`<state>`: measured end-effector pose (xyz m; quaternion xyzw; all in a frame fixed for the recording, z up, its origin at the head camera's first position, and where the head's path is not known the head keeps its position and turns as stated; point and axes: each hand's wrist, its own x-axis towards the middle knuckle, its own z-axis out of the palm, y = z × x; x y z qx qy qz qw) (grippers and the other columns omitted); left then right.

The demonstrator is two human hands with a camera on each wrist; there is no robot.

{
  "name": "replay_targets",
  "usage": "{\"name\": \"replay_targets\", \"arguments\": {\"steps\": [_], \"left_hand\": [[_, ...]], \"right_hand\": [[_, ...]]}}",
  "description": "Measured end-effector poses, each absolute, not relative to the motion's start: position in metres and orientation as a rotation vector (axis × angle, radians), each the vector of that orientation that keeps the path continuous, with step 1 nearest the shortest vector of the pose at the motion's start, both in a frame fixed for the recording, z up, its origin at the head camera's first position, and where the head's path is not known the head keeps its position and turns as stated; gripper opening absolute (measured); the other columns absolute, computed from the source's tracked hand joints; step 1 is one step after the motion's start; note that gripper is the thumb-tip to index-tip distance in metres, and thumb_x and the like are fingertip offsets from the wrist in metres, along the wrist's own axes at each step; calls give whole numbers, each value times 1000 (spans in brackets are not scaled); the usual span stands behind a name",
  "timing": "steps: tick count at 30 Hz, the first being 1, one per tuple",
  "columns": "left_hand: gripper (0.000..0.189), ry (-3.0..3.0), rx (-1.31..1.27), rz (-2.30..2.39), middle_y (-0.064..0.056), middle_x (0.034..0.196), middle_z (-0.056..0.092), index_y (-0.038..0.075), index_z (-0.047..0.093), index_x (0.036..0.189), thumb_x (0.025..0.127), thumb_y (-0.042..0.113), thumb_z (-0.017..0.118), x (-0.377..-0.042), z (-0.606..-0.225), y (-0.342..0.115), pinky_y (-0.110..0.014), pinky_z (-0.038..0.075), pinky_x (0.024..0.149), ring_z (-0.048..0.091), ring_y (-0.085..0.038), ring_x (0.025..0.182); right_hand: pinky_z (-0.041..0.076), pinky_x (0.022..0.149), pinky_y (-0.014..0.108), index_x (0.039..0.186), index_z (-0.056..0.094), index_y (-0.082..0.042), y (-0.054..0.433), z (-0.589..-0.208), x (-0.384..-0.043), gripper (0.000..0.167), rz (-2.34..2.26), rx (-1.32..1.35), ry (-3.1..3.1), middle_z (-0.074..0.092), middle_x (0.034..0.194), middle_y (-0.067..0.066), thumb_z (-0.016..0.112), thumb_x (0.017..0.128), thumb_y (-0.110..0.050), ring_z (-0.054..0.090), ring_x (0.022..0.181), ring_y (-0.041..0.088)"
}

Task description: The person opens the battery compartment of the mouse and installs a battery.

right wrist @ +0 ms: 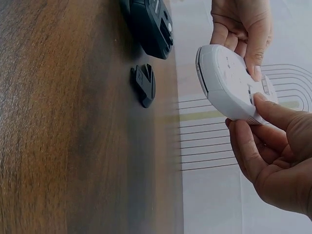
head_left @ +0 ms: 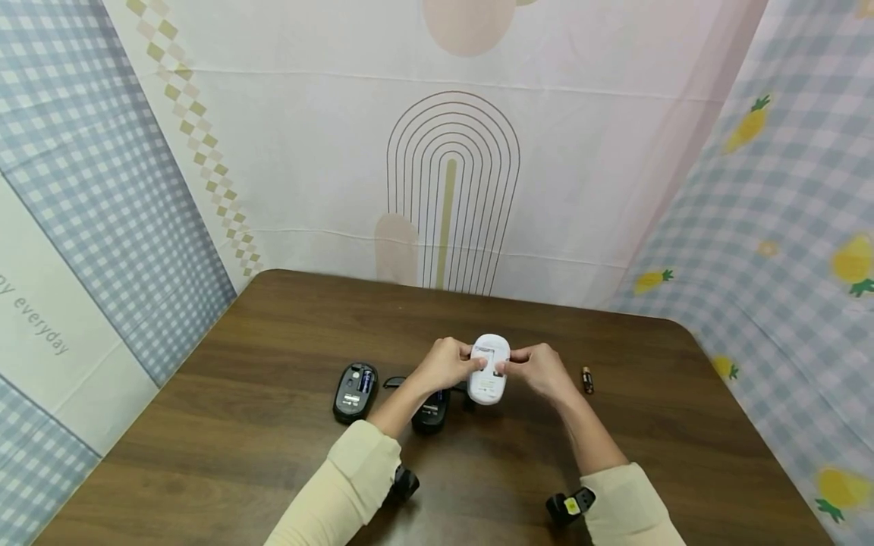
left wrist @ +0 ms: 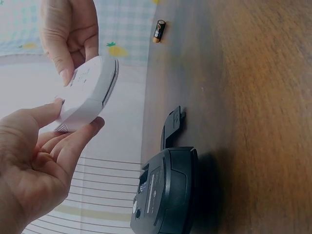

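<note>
Above the table, a white computer mouse (head_left: 488,388) is held between both hands with its underside turned up toward the head camera. My left hand (head_left: 444,366) pinches its left edge, thumb on the underside and fingers beneath. On the opposite edge my right hand (head_left: 544,371) grips it the same way, its thumb at the recess in the underside. Both wrist views show the two thumbs close together on the white mouse (right wrist: 226,85). Partly hidden behind my left forearm, a black mouse (head_left: 430,413) lies upside down, its battery bay uncovered.
Farther left, another black mouse (head_left: 355,392) lies upside down with a battery showing in its bay. A black battery cover (right wrist: 145,87) lies on the brown wooden table (head_left: 225,440). One loose battery (head_left: 587,380) lies right of my right hand. Patterned cloth (head_left: 314,152) hangs behind.
</note>
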<state>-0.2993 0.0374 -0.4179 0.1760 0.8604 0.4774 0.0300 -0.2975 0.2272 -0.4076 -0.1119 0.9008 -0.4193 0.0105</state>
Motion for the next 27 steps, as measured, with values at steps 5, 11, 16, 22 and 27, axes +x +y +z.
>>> {"name": "replay_targets", "arguments": {"steps": [5, 11, 16, 22, 27], "left_hand": [[19, 2634, 547, 1485, -4, 76, 69, -1, 71, 97, 87, 14, 65, -298, -418, 38, -19, 45, 53, 56, -4, 61], [20, 2625, 562, 1481, -3, 75, 68, -1, 71, 96, 87, 16, 66, -298, -418, 39, -19, 44, 51, 54, -4, 58], [19, 2633, 572, 1468, -1, 70, 66, 0, 71, 92, 87, 17, 66, -297, -419, 39, -18, 43, 49, 53, -4, 56], [19, 2606, 539, 1491, -1, 65, 65, -1, 71, 94, 86, 16, 66, -298, -420, 39, -19, 44, 49, 54, -5, 55], [20, 2584, 494, 1512, -3, 69, 67, -1, 71, 96, 86, 16, 67, -298, -421, 39, -20, 47, 51, 57, -6, 57]], "right_hand": [[49, 69, 35, 94, 70, 8, 229, -407, -298, 28, -1394, -299, 2732, 69, 84, 16, 71, 81, -17, 62, 81, 23], [53, 72, 41, 98, 63, 18, 230, -406, -298, 26, -1628, -222, 2506, 66, 86, 26, 65, 85, -5, 66, 78, 31], [54, 64, 31, 96, 62, 21, 232, -404, -297, 23, -1742, -135, 2427, 65, 85, 23, 63, 85, 1, 66, 71, 23], [54, 60, 27, 95, 63, 20, 232, -403, -298, 25, -1793, -55, 2418, 66, 81, 19, 66, 83, -2, 66, 68, 21], [54, 64, 28, 96, 62, 20, 234, -401, -298, 23, -1937, 37, 2349, 67, 77, 17, 65, 83, 1, 66, 64, 15]]}}
